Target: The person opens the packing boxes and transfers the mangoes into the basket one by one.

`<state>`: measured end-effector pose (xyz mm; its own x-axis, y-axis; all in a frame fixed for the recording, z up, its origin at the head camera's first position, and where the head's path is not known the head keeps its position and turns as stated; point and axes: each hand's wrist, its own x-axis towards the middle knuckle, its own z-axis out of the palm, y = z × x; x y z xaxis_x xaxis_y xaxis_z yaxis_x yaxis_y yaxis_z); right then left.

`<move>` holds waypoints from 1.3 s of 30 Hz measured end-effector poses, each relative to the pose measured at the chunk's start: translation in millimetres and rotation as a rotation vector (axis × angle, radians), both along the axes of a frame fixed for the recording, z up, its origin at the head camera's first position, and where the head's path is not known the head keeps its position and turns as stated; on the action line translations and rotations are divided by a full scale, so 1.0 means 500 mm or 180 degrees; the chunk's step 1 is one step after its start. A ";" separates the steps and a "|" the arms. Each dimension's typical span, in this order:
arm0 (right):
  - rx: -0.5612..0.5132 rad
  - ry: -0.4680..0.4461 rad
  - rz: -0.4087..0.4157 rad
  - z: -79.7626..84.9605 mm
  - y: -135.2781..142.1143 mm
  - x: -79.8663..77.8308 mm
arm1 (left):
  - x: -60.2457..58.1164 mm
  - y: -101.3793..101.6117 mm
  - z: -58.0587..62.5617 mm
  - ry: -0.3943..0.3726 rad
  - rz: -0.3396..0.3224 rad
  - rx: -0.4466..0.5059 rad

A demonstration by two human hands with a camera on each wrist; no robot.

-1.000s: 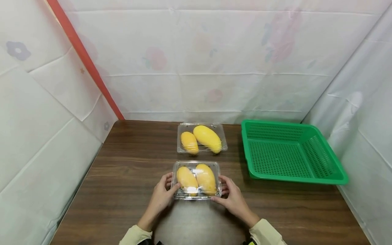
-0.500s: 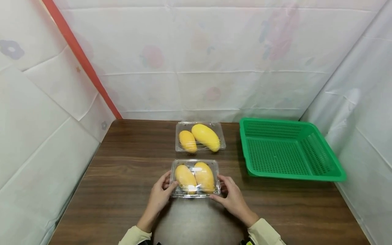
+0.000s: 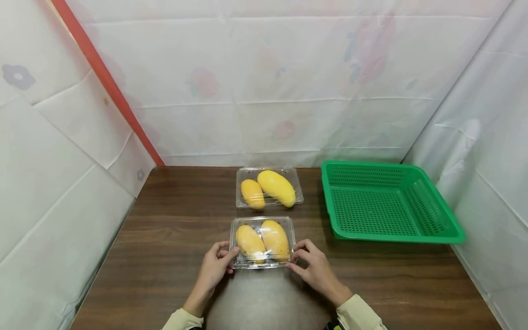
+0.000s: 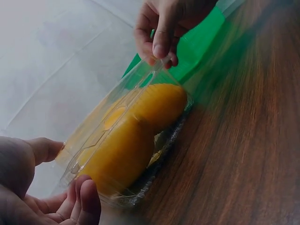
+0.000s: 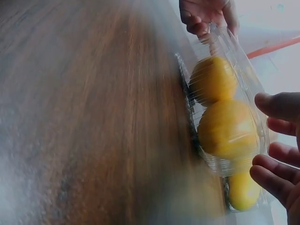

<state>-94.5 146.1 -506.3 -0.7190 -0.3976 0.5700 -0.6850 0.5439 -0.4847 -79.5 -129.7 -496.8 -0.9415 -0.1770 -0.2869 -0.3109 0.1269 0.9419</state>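
Observation:
In the head view, a clear plastic clamshell box (image 3: 263,265) with two yellow mangoes (image 3: 275,240) lies on the brown wooden table (image 3: 173,256). My left hand (image 3: 213,270) grips the box's left side, its thumb over the lid's edge. At the near right corner, my right hand (image 3: 315,270) pinches the rim between thumb and fingers. The left wrist view shows the lid down over the mangoes, and my right hand (image 4: 171,28) at the far end of the rim. In the right wrist view, my left hand (image 5: 208,16) holds the opposite end.
Behind this box lies a second clear clamshell box (image 3: 241,201) with two mangoes (image 3: 276,187). A green perforated plastic basket (image 3: 396,237) stands at the right with nothing in it. White patterned sheeting (image 3: 255,128) hangs behind the table and along both sides.
My right hand's fingers have drawn in from the box's right side to pinch its near right corner. The left hand keeps its hold with slightly shifted fingers. The boxes stay in place.

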 end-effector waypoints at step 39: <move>0.0570 0.0401 0.0131 0.010 0.013 -0.006 | 0.025 0.001 -0.014 -0.0271 0.0059 0.0664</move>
<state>-97.5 152.7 -501.4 -0.6275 -0.5282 0.5720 -0.7576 0.5839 -0.2919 -67.1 -129.4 -503.7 -0.9094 -0.1224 -0.3974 -0.3909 -0.0744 0.9174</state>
